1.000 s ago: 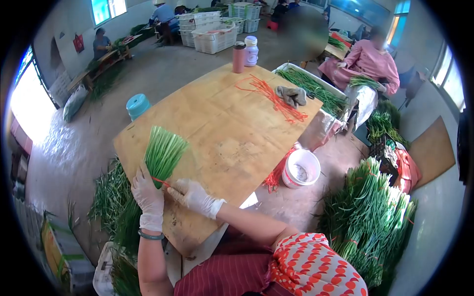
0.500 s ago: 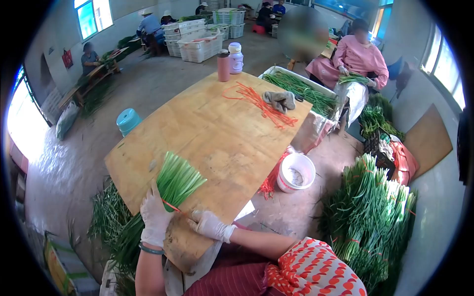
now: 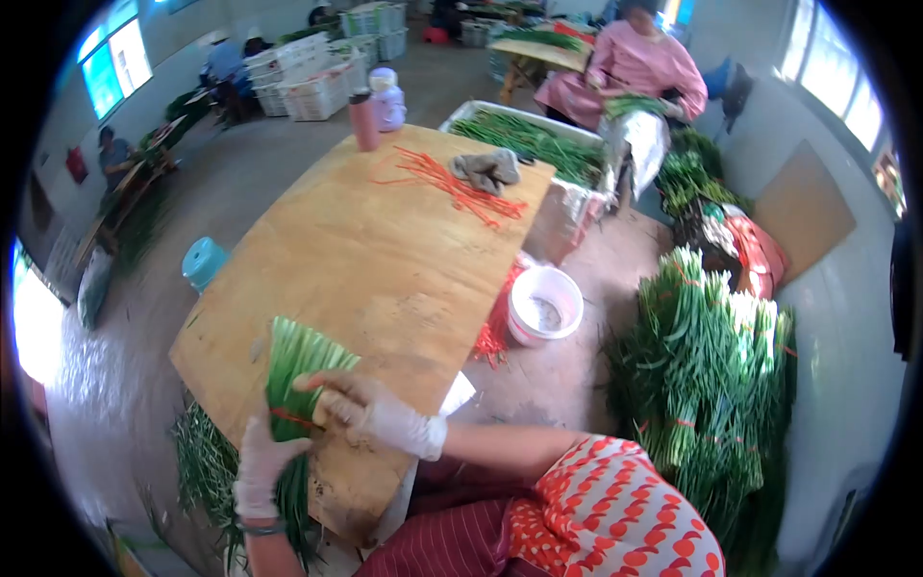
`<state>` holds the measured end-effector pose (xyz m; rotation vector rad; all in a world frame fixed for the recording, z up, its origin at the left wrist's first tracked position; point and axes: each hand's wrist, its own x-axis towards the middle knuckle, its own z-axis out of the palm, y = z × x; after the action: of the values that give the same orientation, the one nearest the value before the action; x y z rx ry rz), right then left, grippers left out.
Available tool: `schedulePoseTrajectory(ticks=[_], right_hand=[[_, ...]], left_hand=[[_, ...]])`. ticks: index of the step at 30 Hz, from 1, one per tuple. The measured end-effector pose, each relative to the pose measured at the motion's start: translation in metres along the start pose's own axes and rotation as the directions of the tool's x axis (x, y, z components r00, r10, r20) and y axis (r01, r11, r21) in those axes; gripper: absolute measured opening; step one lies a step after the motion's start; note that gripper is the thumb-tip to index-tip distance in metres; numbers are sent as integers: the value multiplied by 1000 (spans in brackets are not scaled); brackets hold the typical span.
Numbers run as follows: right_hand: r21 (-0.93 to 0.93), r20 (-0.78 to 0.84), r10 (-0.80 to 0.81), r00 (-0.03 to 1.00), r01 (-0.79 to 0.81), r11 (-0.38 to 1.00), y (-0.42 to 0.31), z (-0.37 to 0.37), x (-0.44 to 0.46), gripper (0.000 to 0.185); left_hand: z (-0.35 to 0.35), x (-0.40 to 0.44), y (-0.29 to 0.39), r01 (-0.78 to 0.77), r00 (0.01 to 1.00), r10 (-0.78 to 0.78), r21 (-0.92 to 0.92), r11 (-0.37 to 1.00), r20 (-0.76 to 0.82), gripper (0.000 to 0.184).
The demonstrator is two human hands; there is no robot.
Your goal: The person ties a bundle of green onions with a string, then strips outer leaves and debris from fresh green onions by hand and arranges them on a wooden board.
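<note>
A bunch of green chives (image 3: 296, 358) lies over the near left edge of the wooden table (image 3: 317, 250), pale cut ends on the board and dark leaves hanging below. A red tie (image 3: 288, 416) runs round the bunch. My gloved left hand (image 3: 260, 466) is wrapped round the leafy part just below the tie. My gloved right hand (image 3: 380, 412) is at the right side of the bunch, with its fingers closed at the end of the tie and partly covering the stalks.
Loose red ties (image 3: 452, 183), grey gloves (image 3: 486, 171), a pink bottle (image 3: 363, 120) and a white jar (image 3: 387, 101) sit on the far end. A white bucket (image 3: 544, 306) and stacked tied bunches (image 3: 687, 375) stand right. A co-worker in pink (image 3: 642, 62) sits beyond.
My right hand has moved left and up, from pulling beside the bunch to lying against it. The bunch has turned more upright. My head view has shifted, too.
</note>
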<state>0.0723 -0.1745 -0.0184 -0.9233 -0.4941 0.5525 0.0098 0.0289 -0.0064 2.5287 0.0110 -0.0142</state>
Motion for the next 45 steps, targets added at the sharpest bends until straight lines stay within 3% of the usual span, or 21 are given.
schedulePoseTrajectory(ticks=[2, 4, 6, 9, 11, 13, 15, 16, 18, 19, 21, 22, 24, 28, 31, 33, 36, 37, 38, 42, 45], right_hand=[[-197, -189, -25, 982, -12, 980, 8, -35, -15, 26], [-203, -274, 76, 959, -135, 970, 23, -52, -30, 31], [-335, -185, 193, 964, -246, 909, 54, -54, -35, 39], [-60, -189, 376, 907, -393, 918, 82, -41, -26, 43], [36, -204, 437, 876, -439, 898, 79, -34, -26, 41], [315, -96, 344, 934, -299, 901, 66, -27, -27, 36], [344, -166, 303, 939, -233, 910, 49, -23, -41, 37], [359, -215, 281, 935, -192, 913, 44, -23, -47, 39], [425, -328, 248, 912, -92, 901, 49, -24, -46, 39], [472, -341, 208, 917, -24, 881, 50, -29, -46, 40], [523, -400, 125, 908, 114, 845, 44, -40, -48, 44], [544, -378, 158, 912, 81, 835, 28, -47, -55, 44], [628, -241, 237, 941, -34, 777, 2, -67, -61, 44], [163, -514, -207, 833, 331, 929, -59, -96, -59, 56], [117, -487, -315, 814, 419, 901, -111, -94, -66, 78], [-124, -417, -563, 714, 569, 813, -125, -93, -69, 100], [-408, -338, -584, 738, 444, 798, -116, -92, -96, 119], [-421, -369, -471, 801, 308, 853, -125, -90, -111, 115], [-415, -360, -472, 805, 314, 854, -127, -95, -116, 115], [-485, -529, -654, 540, 440, 756, -151, -128, -144, 103], [-692, -572, -743, 347, 282, 665, -182, -176, -183, 100]], left_hand=[[-3, 2, -42, 139, 990, -137, -478, 867, 41, 68], [-10, 8, -45, 317, 946, -318, -367, 874, 60, 62], [-1, 14, -61, 357, 928, -353, -17, 934, 124, 59], [7, 11, -27, 461, 886, -454, -65, 885, 99, 59], [17, 9, -33, 380, 919, -374, -32, 925, 123, 57], [23, 8, -26, 297, 946, -294, -1, 955, 139, 54], [38, -5, -1, 46, 998, -30, 378, 924, -46, 43], [40, -6, 21, 25, 999, -15, 383, 923, -29, 43], [38, -3, 67, 219, 961, -255, 270, 938, 106, 42], [38, 3, 70, 199, 962, -242, 284, 938, 125, 42], [41, 14, 76, -64, 988, 29, 231, 971, 151, 47], [48, 19, 81, -74, 987, 39, 231, 970, 154, 47], [61, 35, 97, -174, 982, 189, -276, 945, 29, 57], [77, 59, 135, -206, 942, 321, -581, 787, 101, 59], [84, 80, 163, -158, 966, 251, -624, 765, 63, 59], [85, 89, 190, -223, 957, 289, -731, 646, -36, 60], [86, 95, 252, -274, 936, 327, -852, 447, -129, 59], [88, 98, 271, -262, 929, 348, -892, 369, -129, 57], [95, 106, 278, -278, 924, 361, -870, 407, -126, 59], [116, 102, 327, -317, 816, 577, -871, 375, -49, 66], [118, 115, 305, -400, 826, 563, -727, 558, -22, 63]])
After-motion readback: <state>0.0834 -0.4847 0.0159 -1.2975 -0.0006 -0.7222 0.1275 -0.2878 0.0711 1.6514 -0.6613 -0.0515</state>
